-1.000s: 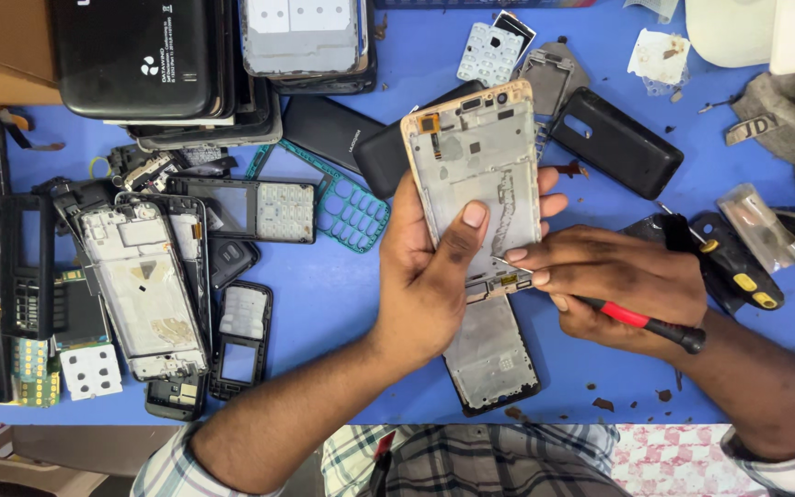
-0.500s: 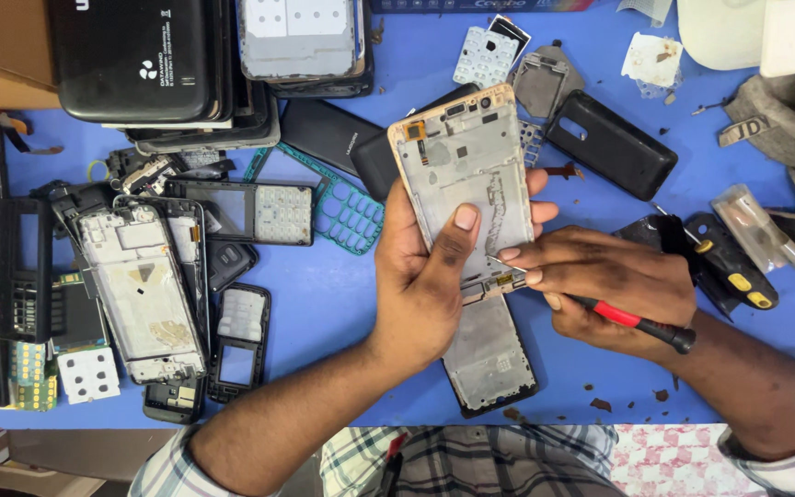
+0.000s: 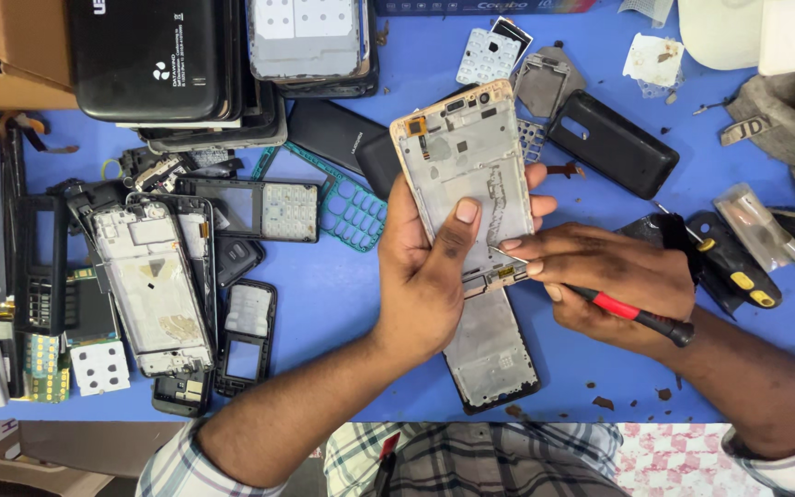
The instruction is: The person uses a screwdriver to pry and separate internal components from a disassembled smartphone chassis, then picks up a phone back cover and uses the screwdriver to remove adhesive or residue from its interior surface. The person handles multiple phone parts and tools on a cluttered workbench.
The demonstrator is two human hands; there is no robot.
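My left hand [image 3: 430, 271] grips an opened phone frame [image 3: 464, 156] with a gold rim, thumb pressed on its grey inner plate, tilted a little to the left. My right hand [image 3: 604, 276] holds a screwdriver [image 3: 632, 313] with a red and black handle, its thin tip touching the lower edge of the frame near a small gold part. Under both hands a black-rimmed phone panel [image 3: 494, 354] lies flat on the blue table [image 3: 342, 285].
Stripped phone bodies [image 3: 154, 285], keypads [image 3: 351, 207] and black back covers [image 3: 611, 143] litter the left and far side. A stack of dark tablets [image 3: 154, 60] sits at the far left. More black and yellow screwdrivers [image 3: 733, 262] lie at the right.
The phone frame and my left hand shifted slightly left and toward me. The screwdriver tip stays at the frame's lower edge.
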